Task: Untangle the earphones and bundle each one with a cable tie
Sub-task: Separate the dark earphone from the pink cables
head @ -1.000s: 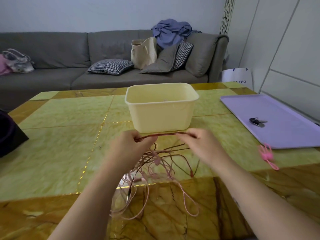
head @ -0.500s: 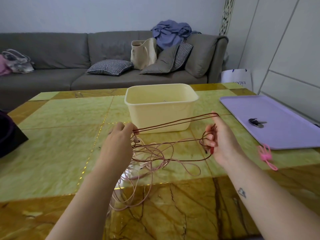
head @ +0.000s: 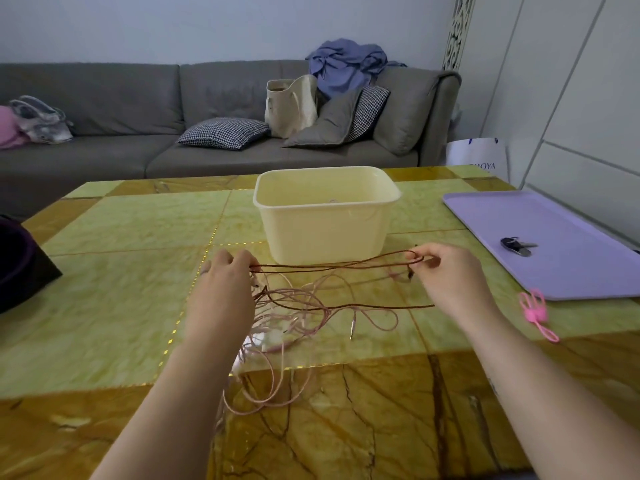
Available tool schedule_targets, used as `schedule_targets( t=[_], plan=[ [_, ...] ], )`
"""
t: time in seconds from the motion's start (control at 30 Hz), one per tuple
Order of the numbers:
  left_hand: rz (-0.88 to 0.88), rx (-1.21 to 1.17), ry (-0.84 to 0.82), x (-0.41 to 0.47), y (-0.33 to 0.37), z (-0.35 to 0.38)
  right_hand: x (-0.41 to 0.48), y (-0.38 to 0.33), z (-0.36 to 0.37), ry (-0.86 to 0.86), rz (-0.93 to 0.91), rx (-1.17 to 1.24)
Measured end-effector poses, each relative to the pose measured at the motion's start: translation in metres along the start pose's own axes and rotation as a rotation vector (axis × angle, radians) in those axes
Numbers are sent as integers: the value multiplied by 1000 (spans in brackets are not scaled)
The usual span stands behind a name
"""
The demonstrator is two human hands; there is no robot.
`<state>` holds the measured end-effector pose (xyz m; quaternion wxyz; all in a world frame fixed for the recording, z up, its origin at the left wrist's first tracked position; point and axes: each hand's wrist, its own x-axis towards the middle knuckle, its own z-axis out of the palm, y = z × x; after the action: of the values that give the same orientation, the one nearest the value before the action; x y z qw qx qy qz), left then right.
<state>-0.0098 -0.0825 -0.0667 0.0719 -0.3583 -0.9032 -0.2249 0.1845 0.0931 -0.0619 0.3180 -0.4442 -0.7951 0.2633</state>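
In the centre of the frame my left grip (head: 221, 292) pinches one end of a dark red earphone cable (head: 332, 266), fingers curled round it. My right grip (head: 450, 275), further right, pinches the other end, so the looped strands stretch between them above the bench (head: 121, 289). Below and between my hands a tangle of pink earphones (head: 294, 317) lies on the bench, nearest my left grip. Pink cable ties (head: 535, 310) lie at the right, just beside a purple tray (head: 554, 216). A cream tub (head: 322, 230) stands behind the cable.
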Motion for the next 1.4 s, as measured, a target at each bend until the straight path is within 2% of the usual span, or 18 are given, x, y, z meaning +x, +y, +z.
schedule_targets(
  t=[0.23, 0.33, 0.4, 0.5, 0.53, 0.63, 0.73, 0.8, 0.9, 0.97, 1.07, 1.13, 1.33, 1.4],
  plan=[
    [-91, 120, -34, 2, -7, 3, 0, 5, -2, -28, -31, -259],
    [-161, 98, -43, 6, -19, 4, -1, 4, -7, -163, 20, -433],
    [-189, 89, -55, 8, -24, 6, -1, 4, -11, -324, 56, -434],
    [-204, 106, -73, 9, -29, 10, -3, 4, -15, -612, 141, -170],
    [-208, 100, -83, 9, -30, 12, -4, 3, -15, -659, 160, -27],
    [-184, 39, -149, 11, -33, 16, -5, 1, -12, -610, 200, 501],
    [-88, 5, -275, 9, -23, 12, -4, -1, -6, -531, 185, 802],
    [52, -59, -243, 3, -7, 5, -3, -7, -3, -513, 121, 869],
    [328, -395, -134, -14, 28, -6, -7, -27, -3, -485, 29, 876],
    [410, -538, -142, -23, 49, -6, -11, -38, -4, -468, -43, 906],
    [394, -640, -124, -27, 61, -3, -12, -45, -8, -436, -91, 935],
    [341, -718, -143, -23, 62, -5, -10, -42, -11, -390, -20, 1002],
    [216, -969, -532, -18, 52, -18, -4, -27, -14, -360, 78, 1064],
    [173, -1019, -604, -18, 47, -17, -5, -27, -14, -365, 93, 1103]
  ],
)
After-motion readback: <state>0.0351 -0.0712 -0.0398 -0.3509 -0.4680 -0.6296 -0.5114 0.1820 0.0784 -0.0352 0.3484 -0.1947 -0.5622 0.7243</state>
